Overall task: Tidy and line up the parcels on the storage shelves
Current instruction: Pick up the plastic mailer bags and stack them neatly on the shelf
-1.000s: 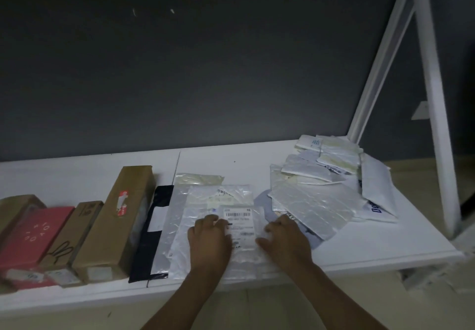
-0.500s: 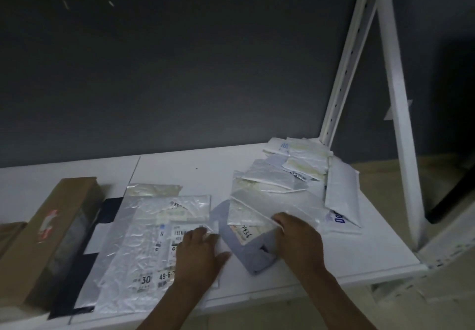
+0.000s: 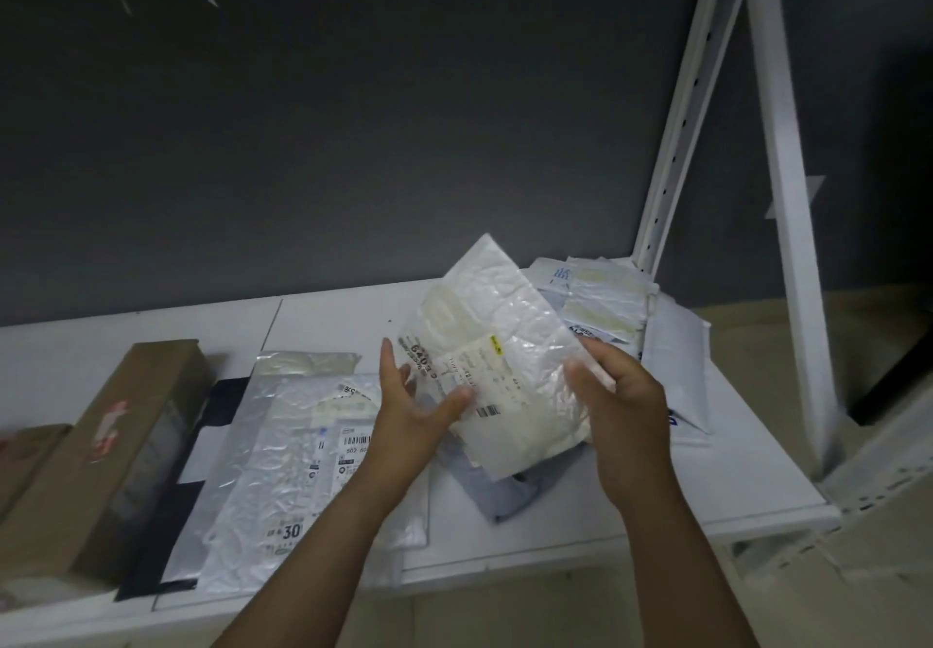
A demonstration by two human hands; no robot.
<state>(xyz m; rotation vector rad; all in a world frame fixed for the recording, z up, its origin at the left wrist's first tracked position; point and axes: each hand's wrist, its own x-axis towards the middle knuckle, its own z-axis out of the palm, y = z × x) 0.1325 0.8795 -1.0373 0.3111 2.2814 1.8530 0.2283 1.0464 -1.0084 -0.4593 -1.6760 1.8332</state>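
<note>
**Parcel rises from the shelf pile into both hands**

Lifted since half a second ago, when both hands lay low on the mailers, a crinkled white parcel [image 3: 505,344] is now held tilted above the white shelf [image 3: 656,486], its printed label facing the camera. The left hand [image 3: 409,415] takes its lower left edge, thumb stretched across the label and fingers straight up along the side. The right hand [image 3: 621,410] grips the right edge, its fingers curled round the plastic. The parcel thus sits between the two hands, its top corner standing well above the fingertips.

Directly below the hands a grey-blue mailer [image 3: 500,496] lies flat on the shelf. Beside the left forearm, on its outer side, a clear labelled mailer [image 3: 282,471] rests on a silver one, with a black mailer [image 3: 202,455] next along and a long cardboard box [image 3: 116,445] beyond that. Behind the right hand a loose pile of small mailers [image 3: 606,299] reaches toward the dark wall [image 3: 353,117], and a white envelope [image 3: 681,359] with blue lettering lies just past the right knuckles. Farther out on the right hand's outer side rises a white shelf post [image 3: 787,193].
</note>
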